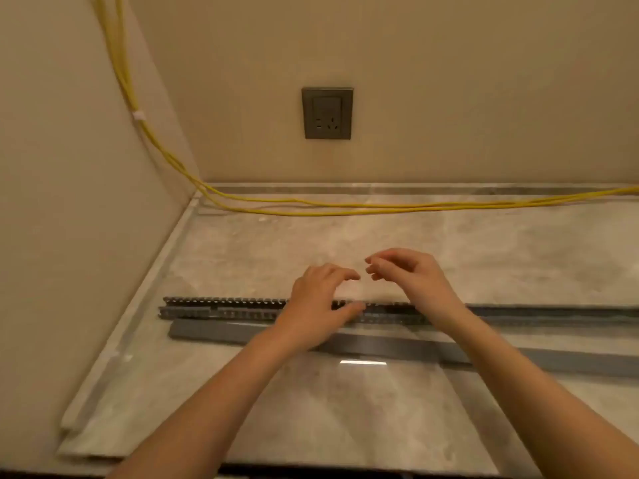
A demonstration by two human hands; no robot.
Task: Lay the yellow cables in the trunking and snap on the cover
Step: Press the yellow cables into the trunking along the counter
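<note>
While the cables [345, 205] lie well beyond the fingers [345, 273], by the wall, left hand [318, 299] and right hand [411, 281] hover loosely curled, holding nothing, over the open trunking [224, 307], its cover [214, 331] parked under the wrists, probably so cables go in first.

Beige walls [449, 81] meet in a corner on the left. A grey wall socket [327, 113] faces us above the glossy marble floor [345, 409].

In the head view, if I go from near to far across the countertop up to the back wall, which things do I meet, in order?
grey cover → slotted trunking → yellow cables → wall socket
</note>
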